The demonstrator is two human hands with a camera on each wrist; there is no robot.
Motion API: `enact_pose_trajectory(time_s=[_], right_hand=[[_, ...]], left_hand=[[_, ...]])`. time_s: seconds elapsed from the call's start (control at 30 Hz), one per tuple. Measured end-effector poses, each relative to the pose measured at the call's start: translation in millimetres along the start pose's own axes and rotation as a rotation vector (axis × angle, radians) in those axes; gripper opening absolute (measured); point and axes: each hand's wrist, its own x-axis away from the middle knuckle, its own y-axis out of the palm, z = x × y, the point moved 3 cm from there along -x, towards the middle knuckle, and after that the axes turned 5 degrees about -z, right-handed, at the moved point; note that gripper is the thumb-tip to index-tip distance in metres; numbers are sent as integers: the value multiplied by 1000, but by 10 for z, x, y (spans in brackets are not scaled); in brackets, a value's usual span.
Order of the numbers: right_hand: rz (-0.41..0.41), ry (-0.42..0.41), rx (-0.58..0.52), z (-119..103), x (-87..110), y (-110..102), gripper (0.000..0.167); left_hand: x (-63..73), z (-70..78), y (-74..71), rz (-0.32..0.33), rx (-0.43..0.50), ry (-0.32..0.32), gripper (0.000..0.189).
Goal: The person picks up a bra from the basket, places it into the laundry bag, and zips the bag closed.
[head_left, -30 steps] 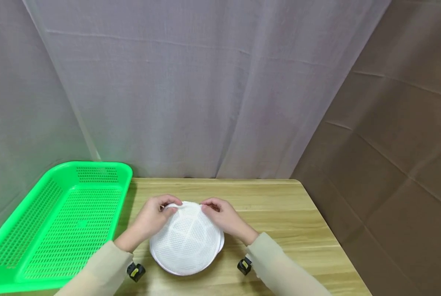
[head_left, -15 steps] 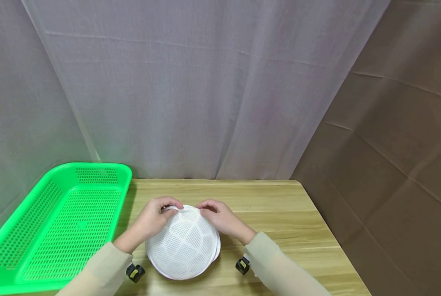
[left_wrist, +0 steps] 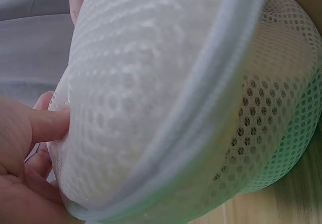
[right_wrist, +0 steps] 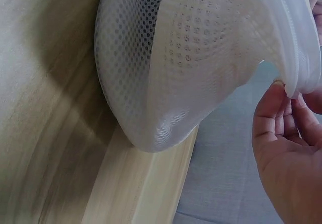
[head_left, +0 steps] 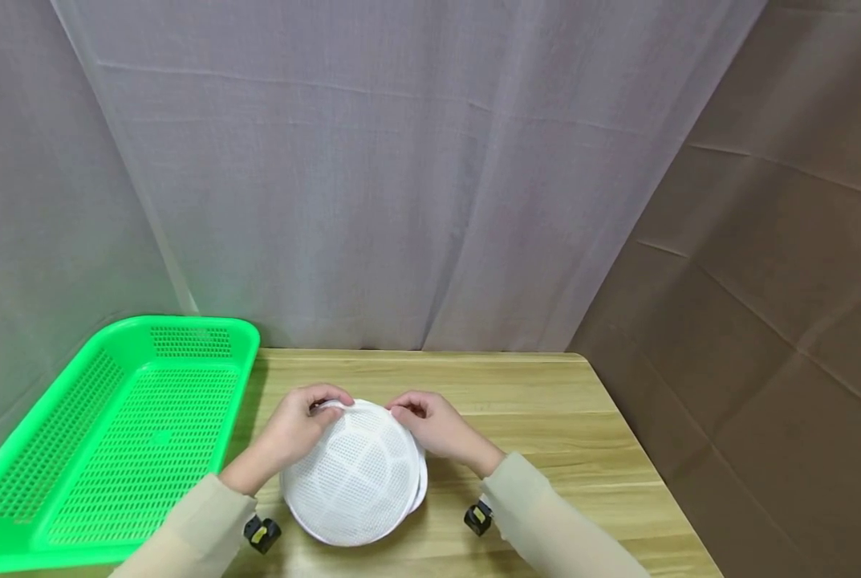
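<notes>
A round white mesh laundry bag hangs in front of me, its round face toward the head camera and a second rounded edge showing behind it at the right. My left hand pinches its upper left rim between thumb and fingers. At the upper right, my right hand pinches the rim too, thumb toward me. The right wrist view shows those fingertips at the end of a white zipper band, with the mesh body bulging beside it. Close up in the left wrist view, the left thumb presses on the mesh.
A green perforated plastic basket stands at the left, beside the left forearm. The wooden table ends at a grey curtain behind and a brown cloth wall on the right.
The bag has shifted slightly left and lower, and its front face has turned flatter toward the head camera. Both hands keep their pinch on the rim and have barely moved.
</notes>
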Motion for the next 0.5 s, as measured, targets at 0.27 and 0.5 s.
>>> enact_pose_trajectory(time_s=[0.27,0.5], right_hand=[[50,33,70,-13,12,-8,15],[87,6,140,-29,12,-13,18]], left_hand=[[26,-17,-11,10,-18,-11,20],[41,1,3,26,-11,1,19]])
